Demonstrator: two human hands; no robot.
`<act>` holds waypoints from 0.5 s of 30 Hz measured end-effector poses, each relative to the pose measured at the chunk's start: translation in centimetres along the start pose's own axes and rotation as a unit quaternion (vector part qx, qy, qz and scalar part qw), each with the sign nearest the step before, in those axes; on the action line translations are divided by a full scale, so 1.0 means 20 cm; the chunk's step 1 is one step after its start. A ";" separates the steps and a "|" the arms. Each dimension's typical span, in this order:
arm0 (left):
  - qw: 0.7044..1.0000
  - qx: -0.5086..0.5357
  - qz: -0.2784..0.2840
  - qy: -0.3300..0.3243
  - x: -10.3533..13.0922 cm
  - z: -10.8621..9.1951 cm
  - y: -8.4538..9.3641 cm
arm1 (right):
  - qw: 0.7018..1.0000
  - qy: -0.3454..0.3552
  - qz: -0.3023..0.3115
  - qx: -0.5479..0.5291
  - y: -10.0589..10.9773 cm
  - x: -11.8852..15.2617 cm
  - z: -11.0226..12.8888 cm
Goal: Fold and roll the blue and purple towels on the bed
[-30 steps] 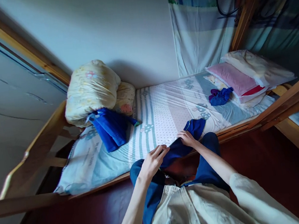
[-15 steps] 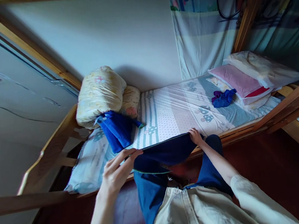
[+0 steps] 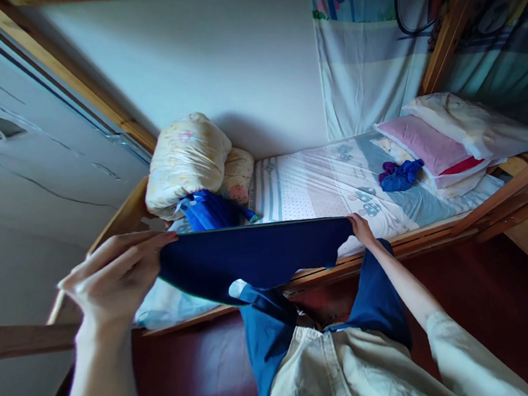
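Hold the dark blue cloth by the two ends of its top edge, spread between both hands, in front of the near side of the bed and over the left knee of the trousers. At the left hand, fingers pinched narrow on one end; at the right hand, fingers closed likewise on the other. Cannot tell the depth of either grip.

For a good hold, pull outward evenly with both hands, enough for a straight top edge but not so hard as to slip an end. Match the height of the hands, the left seemingly nearer the head than the right. Let the lower edge hang free: uneven at present, curving down on the left, with a pale patch low down, gap or fold impossible to tell. Avoid snagging on the bright blue clothing by the yellow quilt, or on the trousers below. Leave alone the blue and purple bundle near the pink pillow.
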State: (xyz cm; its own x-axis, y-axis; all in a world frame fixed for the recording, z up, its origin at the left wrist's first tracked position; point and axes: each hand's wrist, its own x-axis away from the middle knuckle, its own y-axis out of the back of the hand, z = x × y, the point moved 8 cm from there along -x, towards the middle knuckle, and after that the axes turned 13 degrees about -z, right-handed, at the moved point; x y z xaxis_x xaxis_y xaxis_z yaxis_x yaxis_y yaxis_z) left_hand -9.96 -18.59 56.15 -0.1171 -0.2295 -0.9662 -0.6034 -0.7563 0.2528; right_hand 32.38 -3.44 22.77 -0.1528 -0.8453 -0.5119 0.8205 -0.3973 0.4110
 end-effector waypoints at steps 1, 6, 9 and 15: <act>1.000 -0.003 0.015 0.014 0.01 0.04 0.00 | 1.000 0.005 -0.013 0.008 0.06 -0.04 0.01; 0.998 -0.049 0.014 0.048 0.05 0.23 0.01 | 0.996 0.071 0.034 0.036 0.34 -0.26 0.15; 0.995 -0.078 0.033 0.061 0.09 0.31 -0.01 | 0.988 0.120 0.084 0.050 0.49 -0.34 0.23; 0.992 -0.086 0.068 0.070 0.18 0.41 -0.12 | 0.978 0.164 0.070 0.112 0.75 -0.46 0.30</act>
State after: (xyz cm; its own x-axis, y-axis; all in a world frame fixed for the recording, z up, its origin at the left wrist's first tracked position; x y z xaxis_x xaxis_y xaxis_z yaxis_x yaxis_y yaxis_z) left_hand -15.42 -12.61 51.77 -0.0694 -0.4103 -0.9093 -0.4452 -0.8030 0.3963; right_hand 42.76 -3.78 38.07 0.1680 -0.7517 -0.6378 0.6743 -0.3844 0.6306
